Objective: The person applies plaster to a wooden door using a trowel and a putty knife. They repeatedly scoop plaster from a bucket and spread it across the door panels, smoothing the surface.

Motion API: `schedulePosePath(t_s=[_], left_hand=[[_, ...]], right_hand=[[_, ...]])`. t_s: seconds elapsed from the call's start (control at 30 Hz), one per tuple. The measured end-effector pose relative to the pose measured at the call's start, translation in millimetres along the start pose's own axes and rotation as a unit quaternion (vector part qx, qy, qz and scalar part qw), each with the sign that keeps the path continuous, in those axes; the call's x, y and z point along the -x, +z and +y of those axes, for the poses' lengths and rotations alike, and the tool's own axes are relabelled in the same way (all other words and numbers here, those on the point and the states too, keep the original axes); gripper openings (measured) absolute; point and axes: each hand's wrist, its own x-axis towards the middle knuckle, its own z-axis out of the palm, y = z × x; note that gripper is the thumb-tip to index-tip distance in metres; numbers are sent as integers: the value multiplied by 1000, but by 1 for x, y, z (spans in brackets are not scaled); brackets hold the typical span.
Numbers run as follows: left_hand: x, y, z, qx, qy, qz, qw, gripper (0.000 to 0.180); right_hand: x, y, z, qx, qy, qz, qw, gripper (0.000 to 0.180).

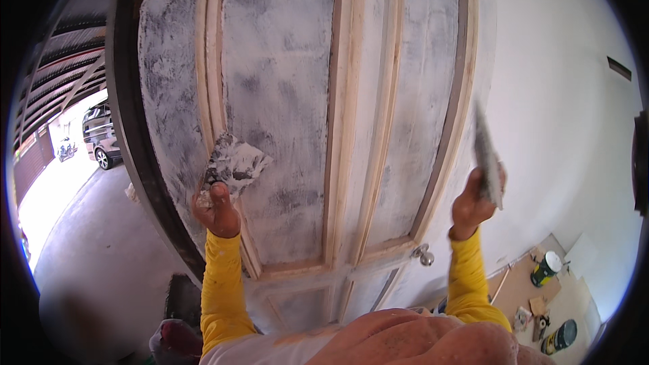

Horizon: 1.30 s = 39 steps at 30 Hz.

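My left hand (215,208) grips a putty knife (233,161) whose wide blade is smeared with white filler and pressed flat on the left panel of a wooden door (291,94). The door is panelled and covered in patchy white and grey filler. My right hand (473,199) is raised beside the door's right edge and holds a second flat blade (488,159), seen edge-on, also coated in filler. Both arms wear yellow sleeves.
A round metal door knob (424,254) sits low on the door's right side. A white wall (561,108) stands to the right. On the floor at lower right are cardboard sheets (524,284) and two paint cans (546,268). A driveway with a parked car (100,138) lies at left.
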Motion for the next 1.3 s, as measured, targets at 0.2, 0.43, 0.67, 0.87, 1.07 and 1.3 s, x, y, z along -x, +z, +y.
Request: schedulePosePath(t_s=[0.2, 0.43, 0.67, 0.87, 1.07, 1.3], left_hand=[[37, -13, 22, 16, -42, 13, 999, 34], [199, -11, 118, 363, -563, 73, 739, 32], [321, 50, 208, 276, -751, 60, 597, 33], [311, 100, 244, 222, -804, 59, 548, 33], [306, 144, 263, 275, -807, 0, 523, 32], [310, 159, 262, 241, -752, -88, 607, 32]], right_hand=[[100, -50, -62, -250, 468, -10, 848, 40], [169, -146, -82, -389, 806, -32, 445, 51], [208, -256, -40, -388, 860, -12, 330, 52], [182, -290, -33, -470, 844, -40, 256, 44], [124, -275, -16, -317, 390, -371, 781, 44], [114, -269, -19, -236, 208, -587, 746, 85]])
